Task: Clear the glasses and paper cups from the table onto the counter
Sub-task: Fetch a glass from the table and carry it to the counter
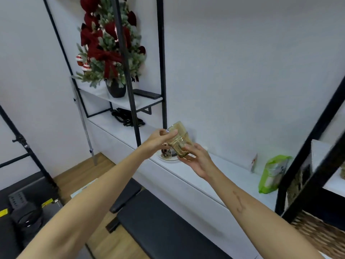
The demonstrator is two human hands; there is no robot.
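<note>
**Glass held over the counter, not yet set down**

The white counter (188,174) is the landmark here: a long ledge running along the wall, with a black metal shelf frame (162,62) rising from its far end. Up on that frame's shelf, well above the counter, stands a Christmas arrangement (110,49) with red bows in a dark pot. Below the counter, nearer the camera, sits a black padded bench (158,227). On the counter, towards its near end, stands a green packet (271,174); further along lies a small clear dish (168,156) with dark bits in it — what they are is too blurred to tell.

Above that dish, off the counter surface, is an amber ribbed glass (178,140), tilted with its mouth towards the frame. Both hands are on it. The left hand (158,141) grips near the rim, fingers curled over the top edge. The right hand (197,161) cups the base from beneath, fingers wrapped around the lower part.

The step in hand looks like the putting-down: the glass has reached the counter but hangs over it, carried rather than resting. The next move calls for righting the glass, choosing a bare patch of counter beside the dish — not on top of it — and lowering it until the base sits flat before either hand lets go. The table and any remaining cups are out of view.
</note>
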